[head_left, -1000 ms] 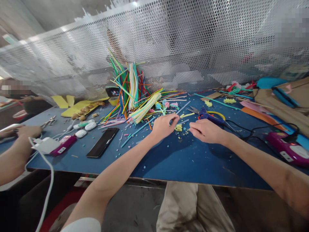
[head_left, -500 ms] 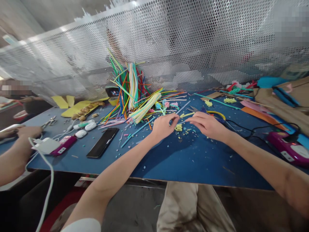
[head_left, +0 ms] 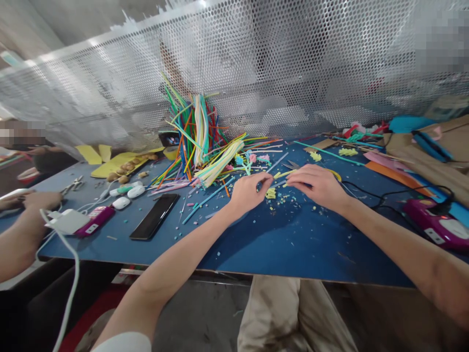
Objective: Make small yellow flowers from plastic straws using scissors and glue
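Observation:
My left hand (head_left: pixel 251 193) is closed in a pinch over the middle of the table, on a pale blue pipe cleaner (head_left: pixel 279 162). One length of it slants up and right from my fingers, and a short piece shows between my two hands. Opposite, my right hand (head_left: pixel 318 187) has its fingertips together on the right end of that short piece; the exact grip is partly hidden. Beneath and between the hands lies a coiled yellow pipe cleaner piece (head_left: pixel 270 193) among small clippings. Scissors (head_left: pixel 292 165) lie just behind my right hand, partly covered.
A big heap of coloured pipe cleaners (head_left: pixel 200 132) stands at the back by the perforated metal screen (head_left: pixel 293 63). Left are a black phone (head_left: pixel 155 216), a charger (head_left: pixel 68 221) and another person's arm (head_left: pixel 25 230). A purple power strip (head_left: pixel 436 222) with a black cable lies right.
My right hand's fingers, stretched out before, have curled in and closed around the short blue piece. My left hand keeps its pinch in nearly the same place.

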`<state>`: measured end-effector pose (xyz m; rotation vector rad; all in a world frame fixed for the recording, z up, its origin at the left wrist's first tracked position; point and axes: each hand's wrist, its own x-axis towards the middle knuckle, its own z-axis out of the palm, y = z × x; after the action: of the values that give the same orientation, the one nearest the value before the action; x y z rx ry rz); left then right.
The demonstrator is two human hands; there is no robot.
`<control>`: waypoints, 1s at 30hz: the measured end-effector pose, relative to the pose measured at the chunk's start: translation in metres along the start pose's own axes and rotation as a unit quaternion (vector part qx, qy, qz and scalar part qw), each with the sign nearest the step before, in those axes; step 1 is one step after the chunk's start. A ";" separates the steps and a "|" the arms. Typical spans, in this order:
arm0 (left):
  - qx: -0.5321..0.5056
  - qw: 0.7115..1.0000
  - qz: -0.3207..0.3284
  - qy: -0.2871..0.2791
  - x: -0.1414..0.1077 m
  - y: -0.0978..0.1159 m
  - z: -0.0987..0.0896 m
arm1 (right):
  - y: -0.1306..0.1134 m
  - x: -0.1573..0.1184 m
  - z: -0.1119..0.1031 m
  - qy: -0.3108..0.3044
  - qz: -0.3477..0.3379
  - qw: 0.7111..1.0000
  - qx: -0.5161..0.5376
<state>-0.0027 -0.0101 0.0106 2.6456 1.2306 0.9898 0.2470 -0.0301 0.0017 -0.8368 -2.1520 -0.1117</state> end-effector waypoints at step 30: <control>-0.050 0.998 0.018 -0.021 -0.004 0.010 -0.001 | -0.011 0.004 0.001 0.044 -0.043 0.994 -0.085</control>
<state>0.0015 -0.0202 0.0125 2.6062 1.1001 0.9694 0.2380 -0.0367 0.0062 -0.8191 -2.1166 -0.3733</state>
